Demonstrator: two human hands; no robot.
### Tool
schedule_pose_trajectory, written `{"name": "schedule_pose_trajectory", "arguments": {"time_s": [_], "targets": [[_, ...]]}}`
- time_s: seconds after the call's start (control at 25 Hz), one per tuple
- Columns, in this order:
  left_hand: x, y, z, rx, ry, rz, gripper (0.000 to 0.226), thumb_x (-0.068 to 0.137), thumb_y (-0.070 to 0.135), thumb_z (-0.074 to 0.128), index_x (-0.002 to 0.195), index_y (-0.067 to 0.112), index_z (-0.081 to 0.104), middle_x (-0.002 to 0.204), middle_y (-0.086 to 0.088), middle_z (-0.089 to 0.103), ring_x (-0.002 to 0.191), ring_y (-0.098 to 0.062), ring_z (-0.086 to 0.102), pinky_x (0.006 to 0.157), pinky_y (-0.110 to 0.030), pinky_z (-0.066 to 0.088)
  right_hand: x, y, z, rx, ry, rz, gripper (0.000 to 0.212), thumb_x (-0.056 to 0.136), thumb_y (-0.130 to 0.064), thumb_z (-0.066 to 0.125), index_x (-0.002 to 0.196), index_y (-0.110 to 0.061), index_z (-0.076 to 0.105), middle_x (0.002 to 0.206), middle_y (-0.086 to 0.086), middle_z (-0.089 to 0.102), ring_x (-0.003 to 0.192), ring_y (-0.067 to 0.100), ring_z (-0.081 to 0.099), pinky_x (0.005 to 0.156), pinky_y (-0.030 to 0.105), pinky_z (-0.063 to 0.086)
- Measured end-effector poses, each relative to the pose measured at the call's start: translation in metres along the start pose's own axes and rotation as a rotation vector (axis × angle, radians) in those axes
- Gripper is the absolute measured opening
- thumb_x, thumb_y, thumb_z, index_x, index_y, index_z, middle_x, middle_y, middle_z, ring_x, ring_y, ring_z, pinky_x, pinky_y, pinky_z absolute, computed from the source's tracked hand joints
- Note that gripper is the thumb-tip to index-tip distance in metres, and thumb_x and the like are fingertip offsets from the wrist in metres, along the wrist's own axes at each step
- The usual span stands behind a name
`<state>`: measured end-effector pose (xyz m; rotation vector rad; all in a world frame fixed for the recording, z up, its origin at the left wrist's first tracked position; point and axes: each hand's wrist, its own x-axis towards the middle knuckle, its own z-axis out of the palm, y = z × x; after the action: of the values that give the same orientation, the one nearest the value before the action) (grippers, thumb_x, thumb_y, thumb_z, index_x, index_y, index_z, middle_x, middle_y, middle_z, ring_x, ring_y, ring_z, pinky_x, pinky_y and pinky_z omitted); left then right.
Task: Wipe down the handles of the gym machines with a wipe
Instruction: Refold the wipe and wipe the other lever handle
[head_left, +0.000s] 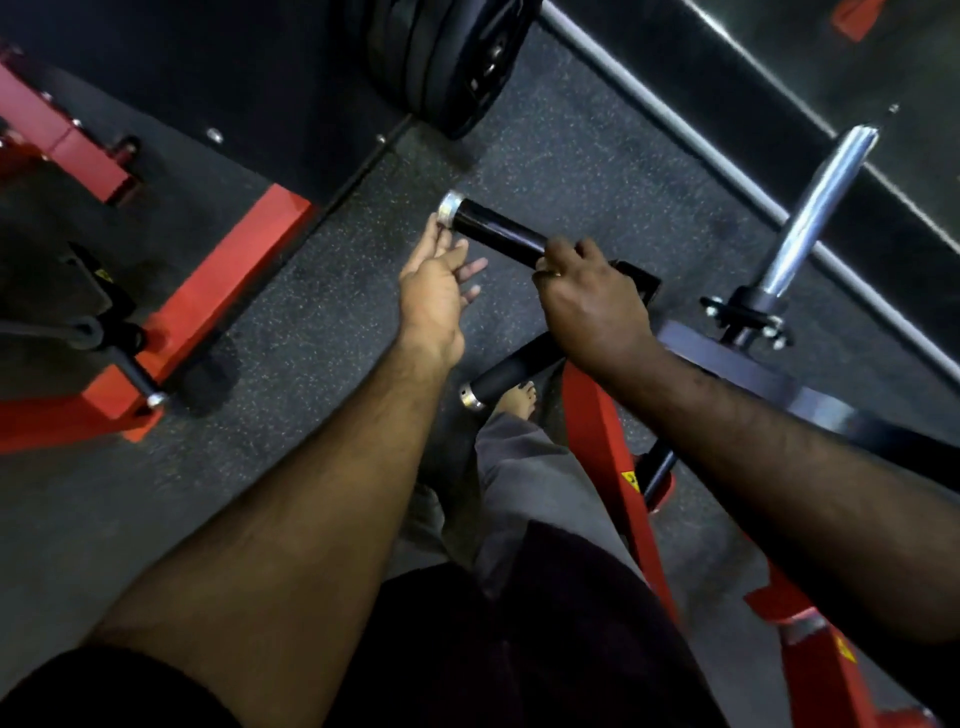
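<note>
Your right hand (592, 299) curls around the inner end of the upper black handle (498, 234) of a red-framed gym machine (605, 452), fingers wrapped over the grip; whether a wipe sits under them cannot be told. Your left hand (439, 283) reaches to the handle's outer end, fingers loosely extended, fingertips touching its silver end cap (450, 207) and gripping nothing. A second black handle (511, 371) juts out just below your right wrist. Black weight plates (447, 62) hang above, over speckled rubber flooring (311, 322), with a chrome plate peg (815, 208) to the right.
</note>
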<state>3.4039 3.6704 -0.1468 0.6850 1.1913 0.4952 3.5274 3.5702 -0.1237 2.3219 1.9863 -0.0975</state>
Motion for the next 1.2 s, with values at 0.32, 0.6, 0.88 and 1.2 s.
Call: {"name": "schedule_pose_trajectory", "arguments": {"time_s": [0.32,0.6,0.88,1.2], "targets": [[-0.012,-0.046,-0.047,0.563,-0.234,-0.148,0.029,0.099,0.009,0.053,0.124,0.014,0.065,0.113,0.003,0.072,0.088,-0.009,0.065,0.072,-0.02,0.048,-0.029,-0.039,0.03,-0.146,0.063,0.196,0.007,0.078,0.001,0.063,0.078,0.007,0.066,0.086,0.021,0.058,0.08,0.035,0.058,0.054,0.036,0.047],[-0.017,-0.094,-0.077,0.36,-0.271,-0.313,0.033,0.097,-0.007,0.048,0.109,0.014,0.071,0.1,-0.004,0.074,0.085,-0.009,0.071,0.076,-0.019,0.058,-0.073,-0.12,0.069,0.239,0.028,0.226,0.04,0.094,-0.02,0.03,0.105,0.002,0.061,0.113,0.019,0.053,0.097,0.036,0.052,0.055,0.045,0.054],[-0.02,-0.094,-0.078,0.382,-0.276,-0.296,0.038,0.098,-0.008,0.044,0.124,0.008,0.066,0.095,-0.007,0.075,0.081,-0.014,0.068,0.064,-0.019,0.055,-0.074,-0.088,0.092,0.434,0.578,0.712,0.023,0.092,-0.011,0.061,0.113,-0.005,0.068,0.1,0.015,0.059,0.086,0.032,0.057,0.065,0.039,0.051],[-0.027,-0.088,-0.075,0.365,-0.306,-0.267,0.045,0.094,-0.02,0.038,0.13,-0.002,0.058,0.075,0.001,0.076,0.061,-0.003,0.069,0.055,-0.013,0.052,-0.076,-0.113,0.113,0.524,0.615,0.588,0.022,0.093,-0.016,0.057,0.099,-0.001,0.072,0.088,0.016,0.059,0.077,0.029,0.058,0.063,0.037,0.05]]}}
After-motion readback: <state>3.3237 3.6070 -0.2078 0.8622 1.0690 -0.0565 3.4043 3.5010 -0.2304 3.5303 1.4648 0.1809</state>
